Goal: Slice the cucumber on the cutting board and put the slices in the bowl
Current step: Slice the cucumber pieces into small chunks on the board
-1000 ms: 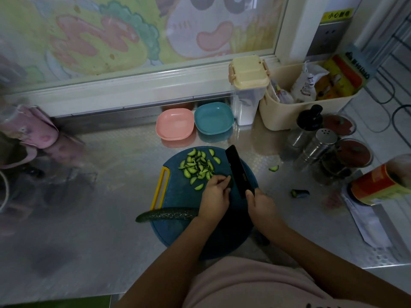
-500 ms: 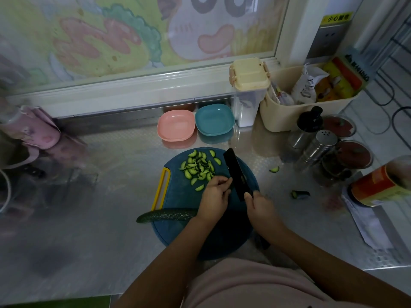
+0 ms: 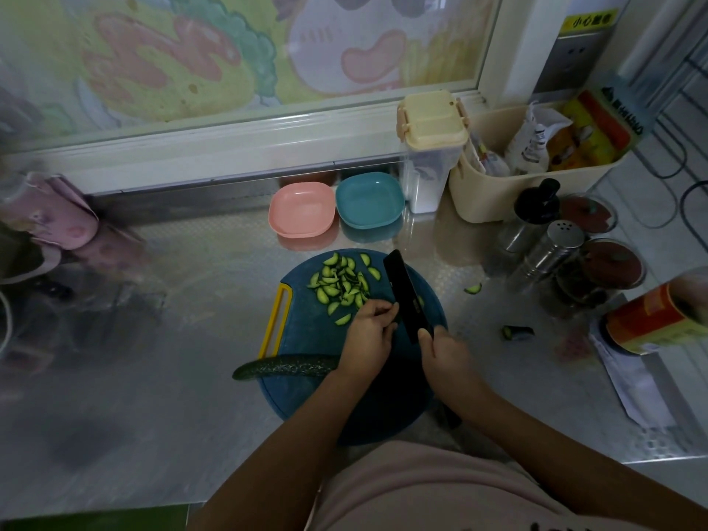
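1. Slicing step: right hand [image 3: 444, 348] grips knife [image 3: 406, 297], blade against left hand's [image 3: 369, 333] curled fingers [image 3: 384, 313].
2. What those fingers pin cannot be told.
3. Cucumber [image 3: 285, 367] lies behind left wrist; slices [image 3: 341, 283] heaped beyond fingertips.
4. Next, probably: feed cucumber to blade. Pink bowl [image 3: 300, 210] and blue bowl [image 3: 369, 201] sit far beyond fingers.

Pale pink top [image 3: 421, 488] with dark lettering; bare forearms [image 3: 291, 446].

Head camera, looking steeply down, close over counter [image 3: 153, 377].
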